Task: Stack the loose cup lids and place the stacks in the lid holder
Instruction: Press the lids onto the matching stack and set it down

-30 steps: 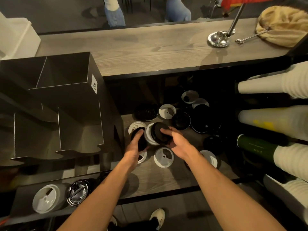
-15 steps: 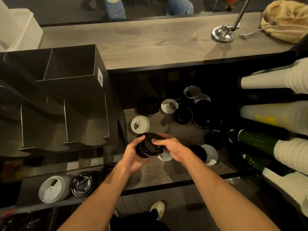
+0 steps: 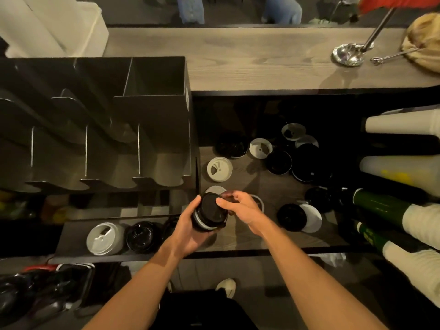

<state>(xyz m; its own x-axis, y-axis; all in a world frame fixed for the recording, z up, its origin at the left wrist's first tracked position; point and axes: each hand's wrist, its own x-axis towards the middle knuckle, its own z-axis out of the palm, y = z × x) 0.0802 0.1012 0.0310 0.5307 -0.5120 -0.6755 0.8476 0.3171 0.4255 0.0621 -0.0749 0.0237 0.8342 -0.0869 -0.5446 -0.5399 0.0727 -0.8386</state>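
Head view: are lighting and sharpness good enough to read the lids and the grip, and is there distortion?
Head view: dim; the black lids at the back of the shelf nearly merge with shadow. Head view: the lid stack between left hand and right hand reads clearly, grip slightly soft. Head view: wide-angle bending curves the counter edge, and the metal stand base glares.

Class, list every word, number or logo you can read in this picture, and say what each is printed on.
Nothing here is readable.
Lower green cup stack: pale print, too blurred to read.
Translucent cup stack: yellow marks, too blurred to read.
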